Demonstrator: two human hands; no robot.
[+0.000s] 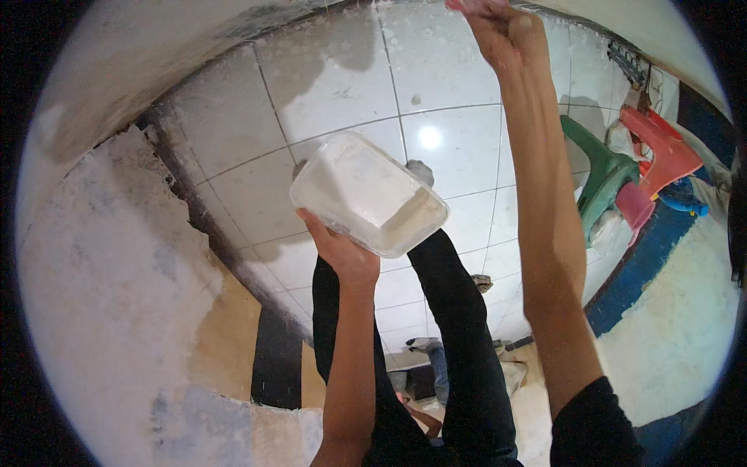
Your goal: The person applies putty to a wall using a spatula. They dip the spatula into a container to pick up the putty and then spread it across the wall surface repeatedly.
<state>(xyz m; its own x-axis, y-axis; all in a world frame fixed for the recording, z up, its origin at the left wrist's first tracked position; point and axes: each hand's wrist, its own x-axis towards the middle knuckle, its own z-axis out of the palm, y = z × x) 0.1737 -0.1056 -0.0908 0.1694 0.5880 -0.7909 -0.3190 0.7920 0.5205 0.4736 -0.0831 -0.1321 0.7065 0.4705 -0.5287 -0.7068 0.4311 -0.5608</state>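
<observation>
My left hand (344, 251) grips the near left side of a translucent plastic tub (421, 215), its thumb along the rim. A smooth white paste (344, 181) lies in the tub, thinner toward the right end, where the bare wall shows. My right arm stretches up the view to the wall at the top. Only part of my right hand (496, 20) shows at the top edge; its fingers are cut off, with something pinkish at the rim that I cannot make out. My feet, partly hidden under the tub, stand on the tiles.
White splashes mark the tiled floor (327, 70). A rough, patchy white wall (117, 280) rises at left. To the right are a green plastic stool (613, 175), a red plastic stool (659, 146) and a pink plastic cup (633, 204). Behind me, another person's leg (437, 368) shows.
</observation>
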